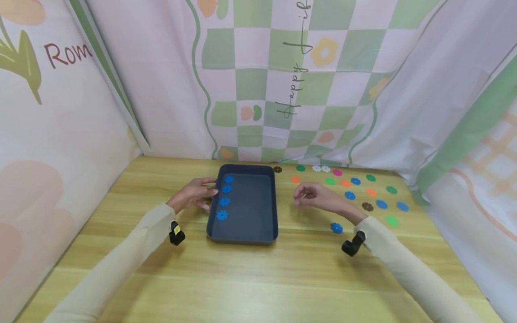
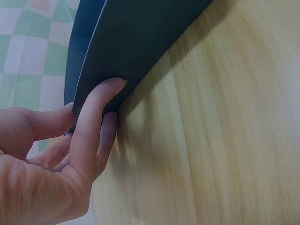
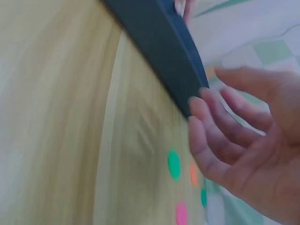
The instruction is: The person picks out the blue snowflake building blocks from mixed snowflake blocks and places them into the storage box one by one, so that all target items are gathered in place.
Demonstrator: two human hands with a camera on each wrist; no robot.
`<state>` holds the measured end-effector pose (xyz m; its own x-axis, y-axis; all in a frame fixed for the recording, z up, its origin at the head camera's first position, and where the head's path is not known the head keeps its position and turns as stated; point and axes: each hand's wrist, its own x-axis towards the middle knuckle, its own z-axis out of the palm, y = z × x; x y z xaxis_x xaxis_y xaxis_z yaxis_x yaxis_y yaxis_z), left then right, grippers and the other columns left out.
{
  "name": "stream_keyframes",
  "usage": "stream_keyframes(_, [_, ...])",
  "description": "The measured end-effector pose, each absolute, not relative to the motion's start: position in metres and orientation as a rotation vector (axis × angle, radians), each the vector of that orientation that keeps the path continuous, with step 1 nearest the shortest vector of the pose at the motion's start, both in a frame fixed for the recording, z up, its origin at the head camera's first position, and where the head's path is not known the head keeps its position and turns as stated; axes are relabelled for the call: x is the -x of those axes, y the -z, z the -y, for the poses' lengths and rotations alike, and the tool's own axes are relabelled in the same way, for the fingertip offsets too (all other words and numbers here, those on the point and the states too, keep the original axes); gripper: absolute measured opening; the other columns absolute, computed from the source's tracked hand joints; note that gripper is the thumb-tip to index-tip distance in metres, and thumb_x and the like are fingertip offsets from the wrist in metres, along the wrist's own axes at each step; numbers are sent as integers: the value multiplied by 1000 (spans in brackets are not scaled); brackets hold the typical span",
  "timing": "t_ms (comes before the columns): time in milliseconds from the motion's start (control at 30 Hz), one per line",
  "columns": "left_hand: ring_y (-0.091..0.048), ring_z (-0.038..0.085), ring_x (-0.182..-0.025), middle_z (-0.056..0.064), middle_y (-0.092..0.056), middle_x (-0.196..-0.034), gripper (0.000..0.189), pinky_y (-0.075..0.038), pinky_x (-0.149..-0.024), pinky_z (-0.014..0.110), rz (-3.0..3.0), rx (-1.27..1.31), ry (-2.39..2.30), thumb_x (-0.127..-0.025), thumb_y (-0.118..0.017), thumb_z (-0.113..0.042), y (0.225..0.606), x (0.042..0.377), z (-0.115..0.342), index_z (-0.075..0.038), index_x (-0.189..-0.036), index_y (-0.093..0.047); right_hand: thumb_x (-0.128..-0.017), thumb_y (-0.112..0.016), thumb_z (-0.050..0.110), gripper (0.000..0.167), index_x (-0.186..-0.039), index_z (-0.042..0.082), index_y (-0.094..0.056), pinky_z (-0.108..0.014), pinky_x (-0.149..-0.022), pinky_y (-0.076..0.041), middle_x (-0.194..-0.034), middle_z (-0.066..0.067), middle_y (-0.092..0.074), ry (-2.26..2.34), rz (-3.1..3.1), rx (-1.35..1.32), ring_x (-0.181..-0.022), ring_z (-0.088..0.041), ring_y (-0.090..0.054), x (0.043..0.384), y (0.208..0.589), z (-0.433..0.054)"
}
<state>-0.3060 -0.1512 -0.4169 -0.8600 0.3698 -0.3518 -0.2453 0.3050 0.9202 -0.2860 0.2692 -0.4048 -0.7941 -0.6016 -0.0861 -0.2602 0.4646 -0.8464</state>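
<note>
A dark grey rectangular tray (image 1: 250, 206) lies on the wooden table. Along its left side, several blue flower-shaped discs (image 1: 224, 202) form a column. My left hand (image 1: 195, 193) grips the tray's left wall, the thumb at the rim and other fingers against the outside, as the left wrist view shows. To the right of the tray, my right hand (image 1: 317, 197) hovers above the table with loosely bent fingers. Nothing shows between those fingers in the right wrist view. Closest below that hand lies a loose blue flower disc (image 1: 336, 228).
Across the right and back of the table lie scattered flower discs in blue, brown (image 1: 367, 207), white (image 1: 317, 168) and green, with round pieces in orange (image 1: 371, 192), pink (image 1: 337, 172) and light green (image 1: 392, 220). Patterned curtains (image 1: 291, 89) hang behind and at both sides.
</note>
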Motion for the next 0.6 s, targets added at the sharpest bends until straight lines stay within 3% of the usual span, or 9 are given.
stream_keyframes(333, [-49,50,-140,36,-26,-165,67,-68,-72,32,-2069,-118,-1590,-110,-51,-8,418,306,154,-1,-167,-17,-99,-73,12,33,-121,-9,-61,-26,-89,-61,-114,-22,-68,1021,-2340,785,-101,-21,-68,274,403,-330])
stream_keyframes(467, [-49,50,-140,36,-24,-165,67,-68,-74,34,-2076,-129,-1575,-110,-51,-9,417,305,155,-1,-167,-16,-97,-76,17,33,-123,-1,-64,-33,-88,-57,-116,-15,-68,905,-2397,745,-102,-24,-63,266,402,-348])
stream_keyframes(600, [-49,49,-140,35,-25,-166,67,-68,-74,34,-2068,-120,-1570,-110,-51,-9,417,306,154,-2,-167,-17,-95,-80,22,37,-124,5,-66,-43,-93,-54,-124,-12,-66,783,-2412,724,-114,-32,-60,251,399,-359])
